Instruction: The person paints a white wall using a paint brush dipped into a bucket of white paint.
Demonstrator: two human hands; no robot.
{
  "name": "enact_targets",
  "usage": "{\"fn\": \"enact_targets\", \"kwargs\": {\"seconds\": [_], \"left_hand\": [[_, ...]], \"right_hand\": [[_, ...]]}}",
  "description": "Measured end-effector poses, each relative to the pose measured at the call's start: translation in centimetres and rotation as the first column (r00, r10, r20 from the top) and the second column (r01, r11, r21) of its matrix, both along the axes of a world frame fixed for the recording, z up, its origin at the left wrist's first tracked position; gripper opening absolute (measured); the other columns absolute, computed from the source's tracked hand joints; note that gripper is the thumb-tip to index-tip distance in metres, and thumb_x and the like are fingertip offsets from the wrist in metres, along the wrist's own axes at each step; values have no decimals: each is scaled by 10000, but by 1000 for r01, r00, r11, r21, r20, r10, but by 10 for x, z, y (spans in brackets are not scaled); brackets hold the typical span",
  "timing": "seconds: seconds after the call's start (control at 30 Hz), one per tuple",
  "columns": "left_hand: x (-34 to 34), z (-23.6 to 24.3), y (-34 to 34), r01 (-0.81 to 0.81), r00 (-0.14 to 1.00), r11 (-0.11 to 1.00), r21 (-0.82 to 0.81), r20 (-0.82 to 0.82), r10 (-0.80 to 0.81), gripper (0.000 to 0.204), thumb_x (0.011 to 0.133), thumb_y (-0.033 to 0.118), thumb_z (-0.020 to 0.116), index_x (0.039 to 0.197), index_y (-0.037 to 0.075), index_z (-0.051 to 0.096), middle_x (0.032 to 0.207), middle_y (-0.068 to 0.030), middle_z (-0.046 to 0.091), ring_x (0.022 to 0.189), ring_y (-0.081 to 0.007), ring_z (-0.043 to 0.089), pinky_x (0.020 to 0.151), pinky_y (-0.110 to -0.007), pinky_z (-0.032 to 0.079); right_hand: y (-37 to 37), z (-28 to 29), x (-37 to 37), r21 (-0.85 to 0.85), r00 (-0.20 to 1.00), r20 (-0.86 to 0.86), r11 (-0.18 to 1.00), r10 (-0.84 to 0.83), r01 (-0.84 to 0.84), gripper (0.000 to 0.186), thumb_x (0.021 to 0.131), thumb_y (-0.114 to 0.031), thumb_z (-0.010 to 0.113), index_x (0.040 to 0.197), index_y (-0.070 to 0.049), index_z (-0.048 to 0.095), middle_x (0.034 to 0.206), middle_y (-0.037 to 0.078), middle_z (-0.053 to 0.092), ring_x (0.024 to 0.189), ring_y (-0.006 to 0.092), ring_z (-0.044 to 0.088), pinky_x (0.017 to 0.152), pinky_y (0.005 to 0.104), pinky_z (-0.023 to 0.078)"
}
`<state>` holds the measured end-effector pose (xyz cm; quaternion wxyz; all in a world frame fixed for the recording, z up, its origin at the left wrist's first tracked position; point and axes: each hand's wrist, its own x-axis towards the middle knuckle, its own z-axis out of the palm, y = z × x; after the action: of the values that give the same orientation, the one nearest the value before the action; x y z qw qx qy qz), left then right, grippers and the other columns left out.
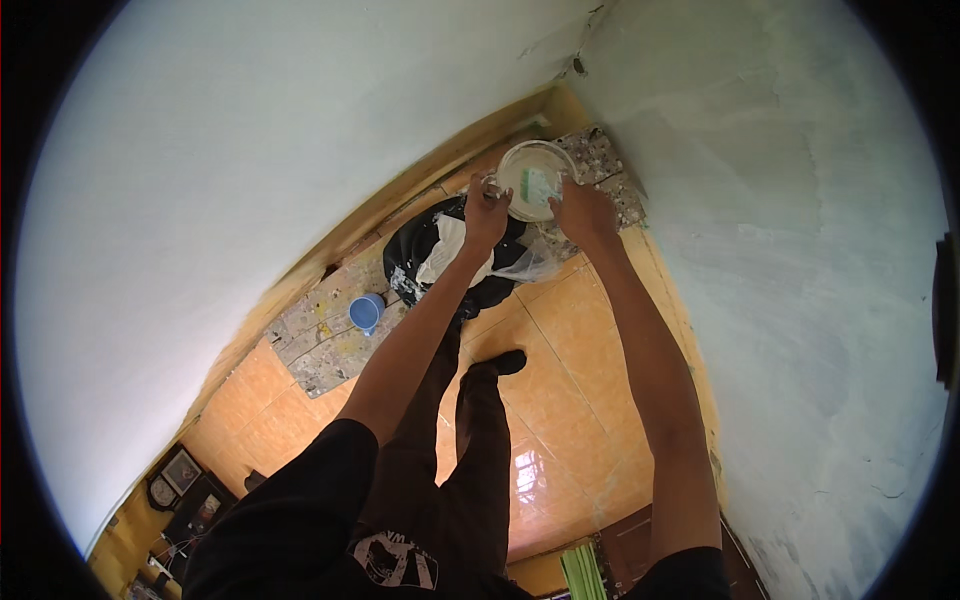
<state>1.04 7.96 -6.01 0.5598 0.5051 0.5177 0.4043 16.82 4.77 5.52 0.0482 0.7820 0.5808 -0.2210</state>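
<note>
Out in front of me, near the corner of the two walls, both arms reach to a round, pale plastic tub (530, 165) with a green-and-white patch on it. My left hand (486, 212) is closed on its left edge, and my right hand (583, 210) grips the right edge with the thumb inward. Whether it has a lid on, I cannot tell. Just below and left of it sits a black bag (408, 245) with white material showing in its opening, partly behind my left forearm. Clear plastic (530, 263) spills from the bag's right side.
A paint-spattered plank platform (315, 345) runs along the left wall, with a blue mug (366, 314) standing on it. Pale walls (780, 250) rise on both sides. My dark-shod foot (510, 361) is on orange tiles (560, 400). Framed pictures (180, 470) lie lower left.
</note>
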Motion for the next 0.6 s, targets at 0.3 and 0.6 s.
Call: {"fn": "enact_targets", "kwargs": {"seconds": [0.3, 0.6], "left_hand": [[-10, -20, 17, 71, 992, 997, -13, 107, -70, 433, 770, -53, 691, 1148, 49, 505, 764, 22, 510, 649, -45, 478, 612, -196, 398], [-10, -13, 12, 79, 984, 996, -51, 164, -70, 428, 798, -56, 654, 1165, 94, 494, 777, 3, 464, 673, -75, 475, 636, -229, 427]], "right_hand": [[39, -41, 14, -69, 999, -9, 997, -31, 30, 485, 836, -314, 640, 1226, -43, 539, 980, 203, 660, 936, 368, 638, 808, 474, 511], [53, -53, 6, -99, 999, -24, 995, -22, 20, 486, 808, -326, 668, 1186, -42, 560, 998, 204, 661, 965, 371, 632, 829, 468, 508]]}}
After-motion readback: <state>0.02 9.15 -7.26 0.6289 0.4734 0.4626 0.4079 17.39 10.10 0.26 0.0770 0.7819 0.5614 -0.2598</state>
